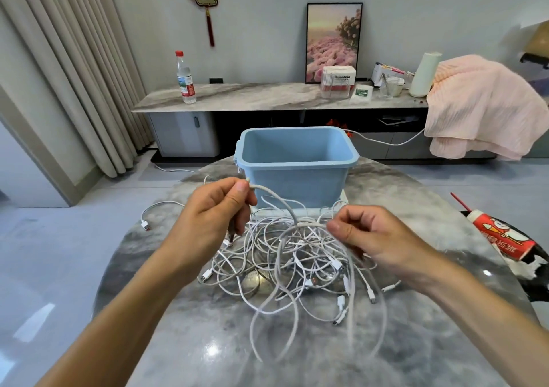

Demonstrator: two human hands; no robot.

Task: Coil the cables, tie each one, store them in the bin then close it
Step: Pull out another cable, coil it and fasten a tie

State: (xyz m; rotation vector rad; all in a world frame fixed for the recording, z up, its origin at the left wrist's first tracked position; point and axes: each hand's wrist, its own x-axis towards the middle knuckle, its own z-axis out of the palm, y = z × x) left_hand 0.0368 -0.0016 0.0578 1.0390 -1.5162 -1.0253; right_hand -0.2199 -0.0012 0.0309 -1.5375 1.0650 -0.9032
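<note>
Marble table (184, 342) w/ cables (285, 256), blue bin (297, 178); sideboard (267, 97) behind.

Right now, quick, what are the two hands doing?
Left hand: closed, pinching one white cable near its end.
Right hand: closed, pinching the same cable further along, above the tangled pile.

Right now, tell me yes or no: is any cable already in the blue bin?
No. The blue bin shows only its bare inside, while the white cables lie tangled on the table before it.
</note>
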